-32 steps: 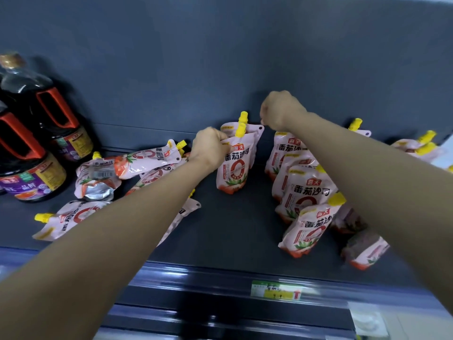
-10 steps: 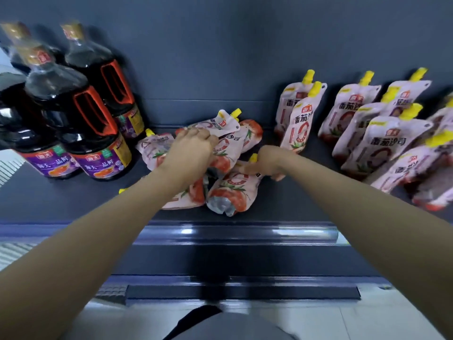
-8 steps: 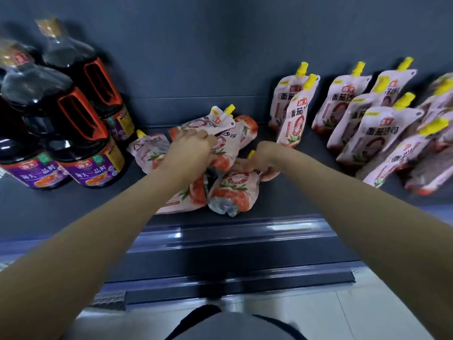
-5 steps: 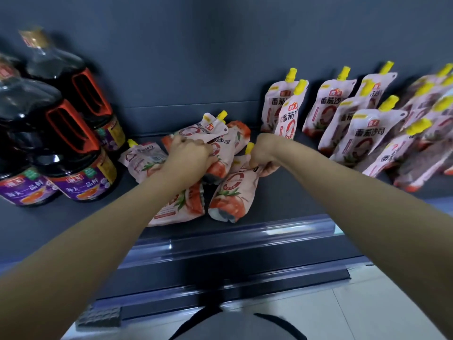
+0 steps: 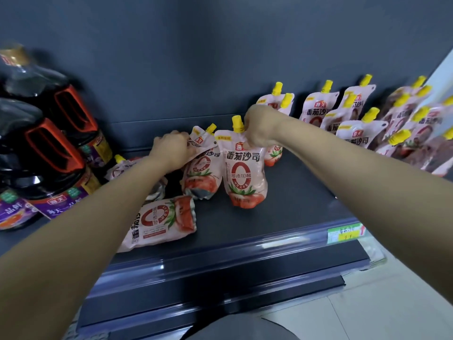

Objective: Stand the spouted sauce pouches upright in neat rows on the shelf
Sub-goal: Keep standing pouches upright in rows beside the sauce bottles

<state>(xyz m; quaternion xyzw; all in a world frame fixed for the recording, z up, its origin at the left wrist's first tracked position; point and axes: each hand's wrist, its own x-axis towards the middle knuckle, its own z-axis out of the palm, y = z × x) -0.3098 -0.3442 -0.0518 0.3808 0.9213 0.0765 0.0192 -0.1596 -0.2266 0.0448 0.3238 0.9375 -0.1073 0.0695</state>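
Pink tomato sauce pouches with yellow spout caps lie and stand on a dark grey shelf (image 5: 289,204). My right hand (image 5: 259,126) grips the top of one pouch (image 5: 244,173) beside its spout and holds it upright near the shelf's middle. My left hand (image 5: 171,149) grips the top of a second pouch (image 5: 202,173), which tilts to the left. Another pouch (image 5: 161,222) lies flat near the front edge, and one more (image 5: 120,165) lies behind my left forearm. Several upright pouches (image 5: 353,126) stand in rows at the right.
Large dark soy sauce bottles (image 5: 44,153) with red handles stand at the left of the shelf. A green and yellow price tag (image 5: 345,233) sits on the shelf's front rail. The dark back wall rises behind the pouches. Pale floor shows below.
My right hand has lifted a pouch from lying flat to upright. My left hand has raised the top of its pouch. The view has shifted so the upright rows appear further right.
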